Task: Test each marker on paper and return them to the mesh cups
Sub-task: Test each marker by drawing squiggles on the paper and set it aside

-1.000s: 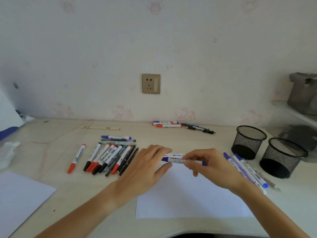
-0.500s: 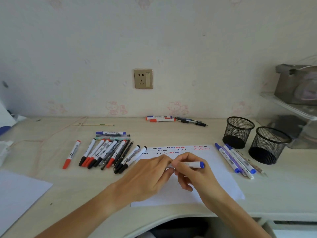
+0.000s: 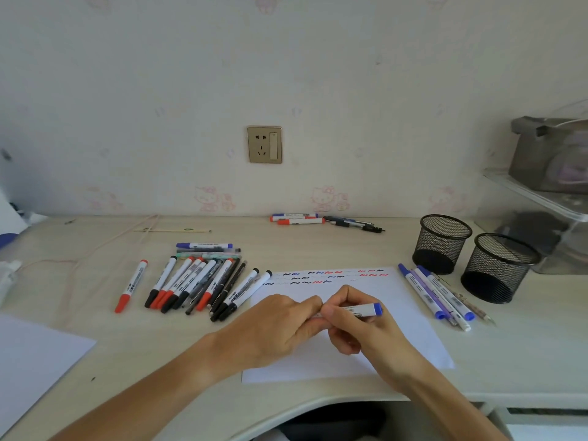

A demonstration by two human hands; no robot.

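Note:
My right hand grips a white marker with a blue end above the white test paper. My left hand pinches the marker's left end, which is hidden under the fingers. Short black, blue and red squiggles run along the paper's top edge. A pile of red- and black-capped markers lies left of the paper. Several blue and purple markers lie to its right. Two black mesh cups stand at the right and look empty.
More markers and pens lie by the wall under a socket. A second white sheet sits at the near left. Grey and clear boxes stand at the far right. A thin cord crosses the desk's left side.
The view has tilted down and both hands have come nearer over the paper. My left hand's fingers have closed on the marker's left end, and the written squiggles have come into view.

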